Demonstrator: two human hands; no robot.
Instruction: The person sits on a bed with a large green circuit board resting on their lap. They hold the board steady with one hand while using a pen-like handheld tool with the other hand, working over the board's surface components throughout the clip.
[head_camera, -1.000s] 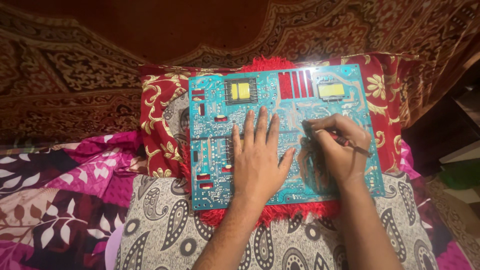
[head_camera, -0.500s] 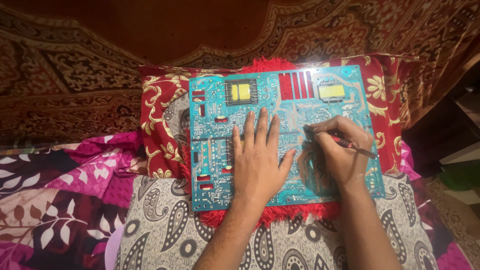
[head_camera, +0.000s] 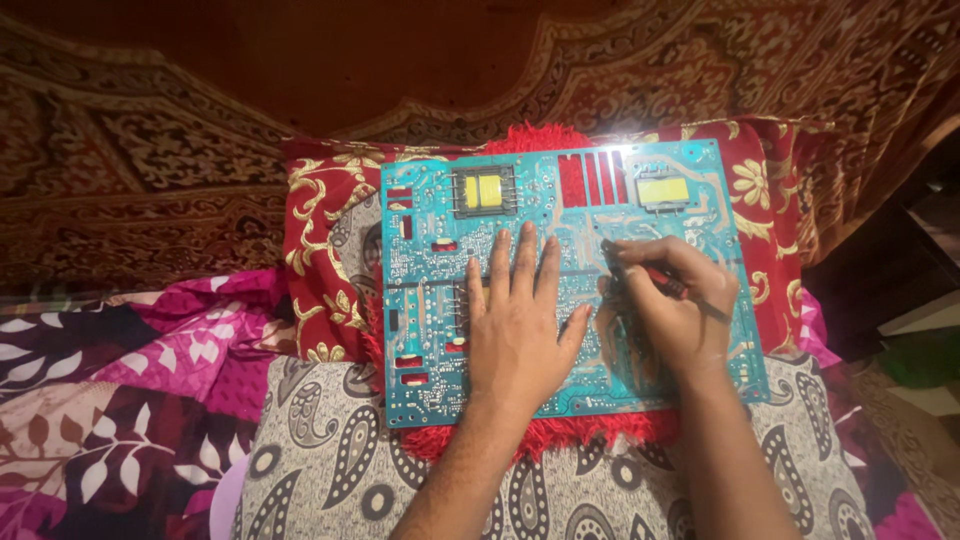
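Your left hand (head_camera: 517, 325) lies flat and spread, palm down, on the middle of the blue-green circuit board (head_camera: 570, 275), fingers pointing away from you and thumb out toward your right hand. It grips nothing; it just presses on the board. Your right hand (head_camera: 668, 310) is closed in a pen-like grip around a thin tool with a red-and-dark handle (head_camera: 668, 283), and the tip touches the board just beyond your left fingertips, near the centre.

The board rests solder side up on a shaggy red mat (head_camera: 545, 435), which sits between a red-and-gold cushion (head_camera: 330, 240) behind and a grey paisley pillow (head_camera: 330, 440) in front. 2 yellow blocks (head_camera: 483, 190) show at the board's far edge, with a set of red slots (head_camera: 592, 178) between them. A pink and maroon leaf-print cover (head_camera: 110, 400) lies to your left.

Against the frames 1 s and 0.5 s back, your left hand has not shifted. Your right hand has moved only slightly, the tool tip staying at about the same spot. The board has not moved.
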